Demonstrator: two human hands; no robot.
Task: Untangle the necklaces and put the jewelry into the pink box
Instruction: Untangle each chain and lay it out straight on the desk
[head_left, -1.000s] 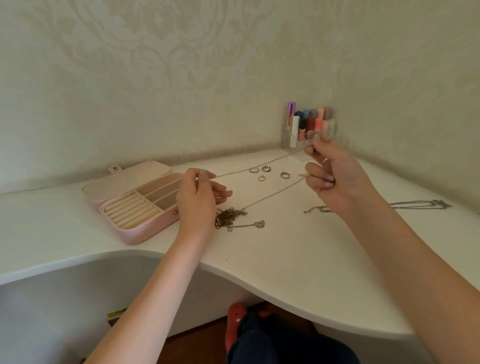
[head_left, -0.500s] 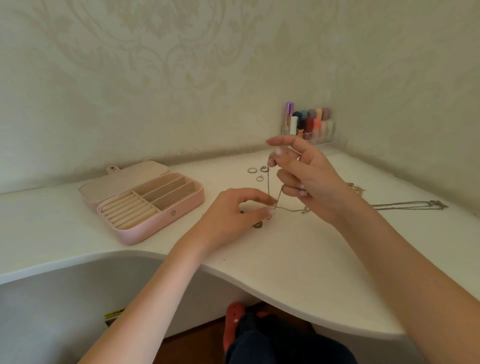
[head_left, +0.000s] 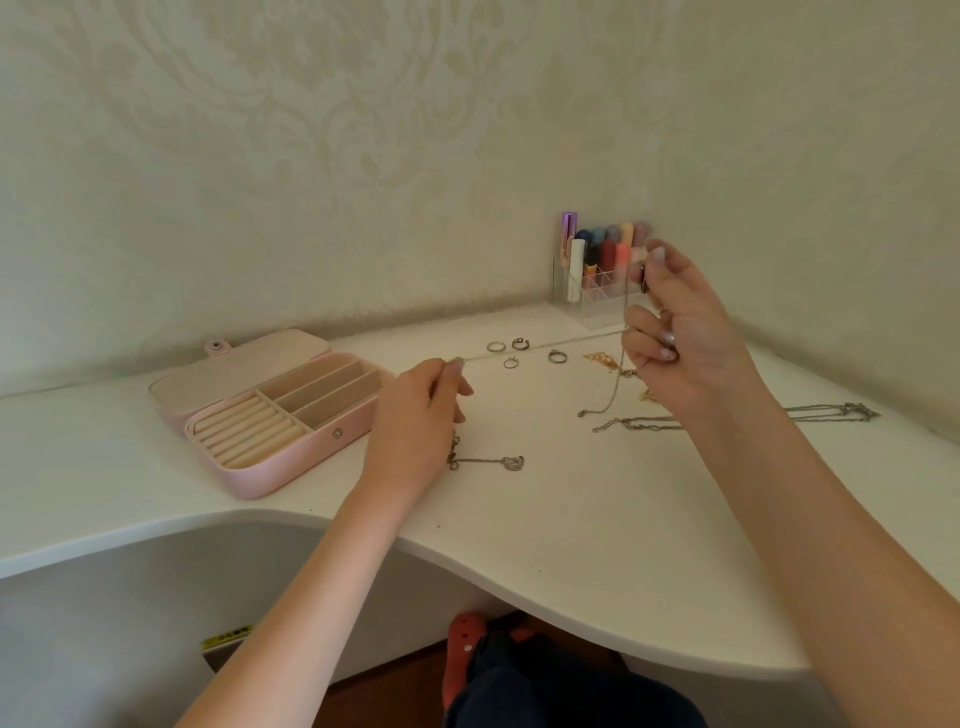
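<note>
Necklace chain (head_left: 545, 345) pinched taut btwn left hand (head_left: 415, 415) & right hand (head_left: 675, 332) fingers; tangle partly hidden.

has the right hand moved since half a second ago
Yes. The right hand has risen and shifted right, from near the rings to in front of the clear organizer.
</note>
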